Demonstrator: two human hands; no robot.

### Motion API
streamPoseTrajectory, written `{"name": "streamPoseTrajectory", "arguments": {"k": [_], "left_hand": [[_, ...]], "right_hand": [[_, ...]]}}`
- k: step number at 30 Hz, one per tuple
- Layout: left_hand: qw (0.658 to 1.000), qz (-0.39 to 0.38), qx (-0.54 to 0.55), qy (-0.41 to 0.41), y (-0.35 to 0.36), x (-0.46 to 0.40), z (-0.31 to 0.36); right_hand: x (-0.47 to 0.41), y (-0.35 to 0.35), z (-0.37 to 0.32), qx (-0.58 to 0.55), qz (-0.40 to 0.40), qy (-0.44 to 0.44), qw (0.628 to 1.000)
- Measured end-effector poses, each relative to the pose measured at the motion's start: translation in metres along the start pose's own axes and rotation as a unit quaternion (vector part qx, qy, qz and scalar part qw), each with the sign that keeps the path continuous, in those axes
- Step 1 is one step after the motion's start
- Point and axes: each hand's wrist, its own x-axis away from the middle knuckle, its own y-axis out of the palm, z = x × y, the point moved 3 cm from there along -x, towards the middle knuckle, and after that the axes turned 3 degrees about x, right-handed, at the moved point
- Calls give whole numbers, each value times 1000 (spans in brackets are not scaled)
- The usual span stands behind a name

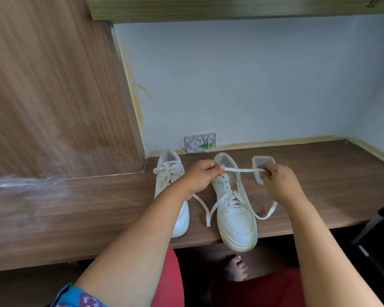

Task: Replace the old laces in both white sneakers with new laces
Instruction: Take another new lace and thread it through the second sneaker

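Hands stretching a lace above a white sneaker on a wooden desk.

Desk carries everything; on it the half-laced sneaker stands with its toe past the front edge; the second sneaker sits just left of that one, fully laced, its toe partly hidden by the forearm; a clear plastic container lies just right of the half-laced sneaker's heel; the left hand pinches the lace over the heel, the right hand pinches it over the container, the strip taut between them; both loose ends trail down beside the half-laced sneaker.
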Motion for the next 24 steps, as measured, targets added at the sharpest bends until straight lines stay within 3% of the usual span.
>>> {"name": "streamPoseTrajectory", "arguments": {"k": [3,5,9,12,17,20,22,24], "left_hand": [[998,-5,-61,-3,8,-4,-4],[996,-9,-84,1,16,-6,-6],[997,-16,-81,8,12,-3,-2],[995,-42,-94,3,8,-1,-5],[995,-30,-94,31,22,-3,-3],[999,1,-20,36,23,-5,-2],[999,-12,15,36,24,-3,-2],[998,-12,62,23,23,-3,0]], "right_hand": [[12,7,-29,-72,-60,-157,983],[20,15,-48,-125,-87,-213,965],[8,19,-35,-96,-50,-158,982],[6,15,-15,-78,-70,-107,989],[16,20,-39,-231,-159,-170,945],[15,21,-45,-380,-159,-130,902],[14,21,-42,-405,-162,-116,892],[12,21,-35,-380,-159,-103,905]]}}
